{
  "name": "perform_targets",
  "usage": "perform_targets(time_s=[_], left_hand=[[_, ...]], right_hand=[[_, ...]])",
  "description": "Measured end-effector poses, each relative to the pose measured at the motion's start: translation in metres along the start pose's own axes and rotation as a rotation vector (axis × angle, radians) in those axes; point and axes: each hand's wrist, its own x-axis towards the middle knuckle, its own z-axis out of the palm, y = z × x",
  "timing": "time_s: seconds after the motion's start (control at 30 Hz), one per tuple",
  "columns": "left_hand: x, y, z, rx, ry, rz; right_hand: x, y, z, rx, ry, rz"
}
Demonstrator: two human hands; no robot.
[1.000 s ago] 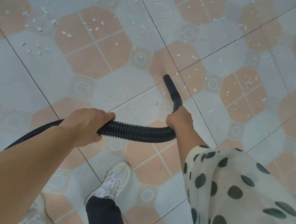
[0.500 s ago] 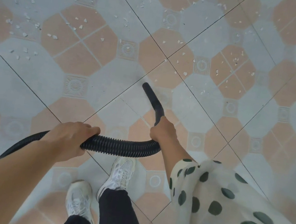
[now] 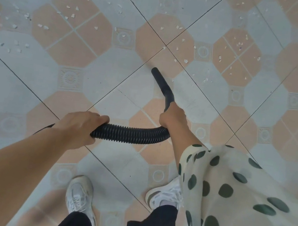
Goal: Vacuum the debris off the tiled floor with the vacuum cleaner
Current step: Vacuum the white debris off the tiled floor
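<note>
Gripping hose: left hand | right hand clasps nozzle | debris beyond nozzle tip

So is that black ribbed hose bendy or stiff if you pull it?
Probably bendy: the ribbed hose curves between the left hand and right hand. The smooth nozzle looks stiffer. The ridges likely keep it from slipping.

— Holding what?
— Gripping the black nozzle with the right hand, tip low toward the tiled floor; clasping the ribbed hose with the left hand.
— Ahead?
— Scattered white debris beyond the tip.
</note>
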Motion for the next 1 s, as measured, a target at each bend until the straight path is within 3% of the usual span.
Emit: perform_targets(time_s=[0.4, 0.73, 1.0], left_hand=[[0.029, 0.096, 0.014, 0.007, -0.016, 0.048], [0.047, 0.127, 0.027, 0.032, 0.016, -0.012], [0.075, 0.158, 0.010, 0.021, 0.021, 0.012]], right_hand=[[0.012, 0.108, -0.029, 0.040, -0.044, 0.093], [0.044, 0.128, -0.042, 0.032, -0.014, 0.029], [0.062, 0.166, -0.066, 0.151, -0.022, 0.096]])
